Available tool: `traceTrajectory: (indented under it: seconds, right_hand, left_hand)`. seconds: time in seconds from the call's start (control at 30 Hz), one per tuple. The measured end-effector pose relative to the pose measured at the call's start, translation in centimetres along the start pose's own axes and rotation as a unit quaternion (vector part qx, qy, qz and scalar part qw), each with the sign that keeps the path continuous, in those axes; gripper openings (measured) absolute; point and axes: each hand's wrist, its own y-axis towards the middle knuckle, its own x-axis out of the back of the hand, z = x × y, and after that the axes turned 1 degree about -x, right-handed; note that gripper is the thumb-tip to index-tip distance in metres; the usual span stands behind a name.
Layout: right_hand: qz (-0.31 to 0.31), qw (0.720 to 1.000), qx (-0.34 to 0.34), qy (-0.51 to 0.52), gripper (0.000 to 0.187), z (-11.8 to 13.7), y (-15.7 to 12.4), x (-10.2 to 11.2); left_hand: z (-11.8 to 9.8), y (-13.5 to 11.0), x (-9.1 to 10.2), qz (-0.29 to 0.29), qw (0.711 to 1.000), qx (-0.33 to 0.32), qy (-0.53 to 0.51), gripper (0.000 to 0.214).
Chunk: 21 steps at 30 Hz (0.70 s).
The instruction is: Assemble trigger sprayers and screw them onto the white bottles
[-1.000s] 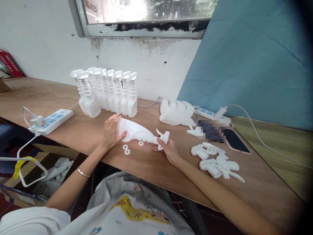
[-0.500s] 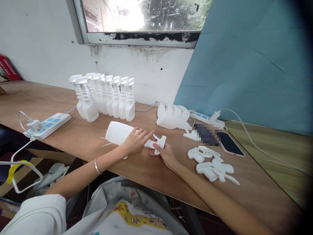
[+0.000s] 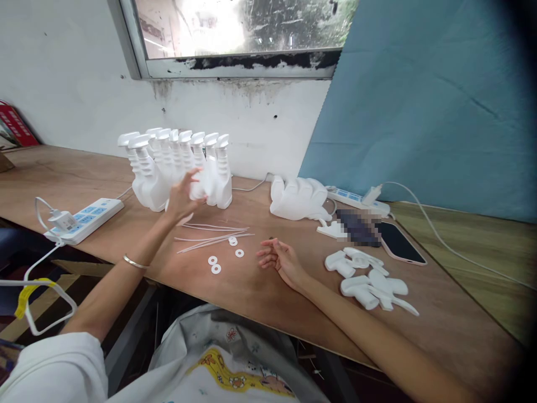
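Observation:
My left hand point(image 3: 183, 197) is open, thumb and fingers spread apart, in front of the row of white spray bottles point(image 3: 153, 187). It partly hides the bottles, and whether it touches one I cannot tell. A white rounded edge point(image 3: 185, 220) shows just below that hand. My right hand point(image 3: 282, 262) rests over the table's middle with fingers loosely bent and nothing seen in them. Between the hands lie several thin white tubes point(image 3: 213, 239) and several small white ring washers point(image 3: 215, 268).
Loose white spray heads point(image 3: 361, 292) lie at the right, near a phone point(image 3: 400, 243). White bottles point(image 3: 298, 198) lie sideways by the wall. Power strips stand at left point(image 3: 90, 219) and back right point(image 3: 350, 197). A white cable point(image 3: 46, 330) hangs by the left table edge.
The spray bottle that lay across both hands has left them. My left hand moved left and away to the bottle row; my right hand let go. Tubes and washers are now uncovered.

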Motion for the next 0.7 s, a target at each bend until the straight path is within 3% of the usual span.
traceTrajectory:
  seconds: [0.07, 0.23, 0.33, 0.47, 0.53, 0.7]
  right_hand:
    - [0.004, 1.0, -0.003, -0.005, 0.045, 0.0, 0.0, -0.1]
    - [-0.006, 1.0, -0.01, 0.001, 0.042, 0.1, 0.1, -0.1]
    - [-0.007, 1.0, -0.01, 0.0, 0.041, 0.1, 0.2, 0.0]
    - [0.0, 1.0, -0.007, -0.016, 0.041, 0.0, 0.2, 0.0]
    - [0.006, 1.0, -0.004, -0.03, 0.039, -0.2, 0.1, -0.1]
    - [0.013, 0.997, 0.01, -0.072, 0.038, -0.3, -0.1, -0.2]
  left_hand:
    - [2.6, 0.9, 1.4, -0.034, 0.998, 0.058, -0.021, 0.067]
    - [7.2, 1.2, 3.3, -0.054, 0.984, 0.165, -0.046, 0.034]
    - [8.8, 0.2, 3.4, -0.071, 0.977, 0.198, -0.032, 0.047]
    - [9.8, -1.6, 2.6, -0.052, 0.959, 0.278, 0.006, 0.067]
    - [9.8, -2.1, 2.1, -0.06, 0.956, 0.284, 0.034, 0.069]
    - [10.1, -1.8, 0.6, -0.064, 0.973, 0.198, 0.104, 0.066]
